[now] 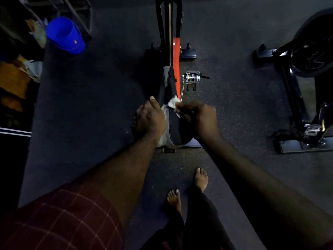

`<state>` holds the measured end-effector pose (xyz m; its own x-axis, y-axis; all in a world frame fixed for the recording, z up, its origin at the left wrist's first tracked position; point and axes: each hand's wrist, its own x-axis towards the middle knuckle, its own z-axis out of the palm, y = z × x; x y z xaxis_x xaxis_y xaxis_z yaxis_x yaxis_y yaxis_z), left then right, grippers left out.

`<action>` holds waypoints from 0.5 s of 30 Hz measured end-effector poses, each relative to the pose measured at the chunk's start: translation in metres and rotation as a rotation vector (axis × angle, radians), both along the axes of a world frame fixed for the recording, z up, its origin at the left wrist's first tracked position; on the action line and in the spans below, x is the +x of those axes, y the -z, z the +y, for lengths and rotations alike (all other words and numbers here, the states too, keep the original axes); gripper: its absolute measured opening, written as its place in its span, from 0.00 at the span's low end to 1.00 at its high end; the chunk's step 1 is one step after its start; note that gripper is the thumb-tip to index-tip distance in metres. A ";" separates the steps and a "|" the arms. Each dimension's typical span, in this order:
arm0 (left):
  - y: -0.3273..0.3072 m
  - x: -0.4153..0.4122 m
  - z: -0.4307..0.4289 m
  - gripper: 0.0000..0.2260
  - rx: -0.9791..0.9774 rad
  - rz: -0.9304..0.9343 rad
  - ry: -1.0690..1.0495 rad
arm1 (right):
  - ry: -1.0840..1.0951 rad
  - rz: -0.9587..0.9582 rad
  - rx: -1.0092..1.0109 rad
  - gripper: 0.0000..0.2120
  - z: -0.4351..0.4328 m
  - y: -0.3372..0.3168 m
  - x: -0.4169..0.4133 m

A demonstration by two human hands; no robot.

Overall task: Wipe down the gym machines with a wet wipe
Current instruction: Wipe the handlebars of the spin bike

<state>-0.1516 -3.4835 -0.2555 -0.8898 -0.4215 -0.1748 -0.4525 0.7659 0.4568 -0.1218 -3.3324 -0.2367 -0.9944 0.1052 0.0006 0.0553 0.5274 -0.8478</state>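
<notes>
Centre frame, the person stands over the orange-framed exercise bike (176, 51). The left hand (150, 120) clasps the left edge of the saddle (173, 129), thumb up along its side and fingers curled down. The right hand (201, 118) pinches the white wet wipe (173, 102) in its fingertips, right at the saddle's narrow front end, just below the orange frame. A blue bucket (64, 36) lies in the upper left, and a second bike (297, 87) stands at the right edge.
</notes>
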 end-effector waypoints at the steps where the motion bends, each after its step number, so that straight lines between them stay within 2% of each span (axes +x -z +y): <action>1: -0.001 0.000 0.000 0.30 -0.003 -0.003 0.004 | -0.029 0.006 -0.008 0.10 -0.002 -0.001 -0.012; 7: -0.005 -0.001 0.000 0.29 0.024 -0.034 -0.007 | -0.084 0.052 0.159 0.09 -0.004 -0.003 0.008; 9: -0.003 0.000 -0.001 0.29 0.011 -0.039 0.006 | -0.092 0.076 0.191 0.10 -0.007 -0.003 -0.008; 15: -0.005 0.001 0.001 0.28 0.008 -0.036 0.020 | 0.092 0.109 0.007 0.12 -0.027 -0.002 -0.090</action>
<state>-0.1504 -3.4826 -0.2505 -0.8913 -0.4019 -0.2096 -0.4530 0.7715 0.4467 -0.2123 -3.3592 -0.2352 -0.9746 0.1954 0.1092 0.0113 0.5302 -0.8478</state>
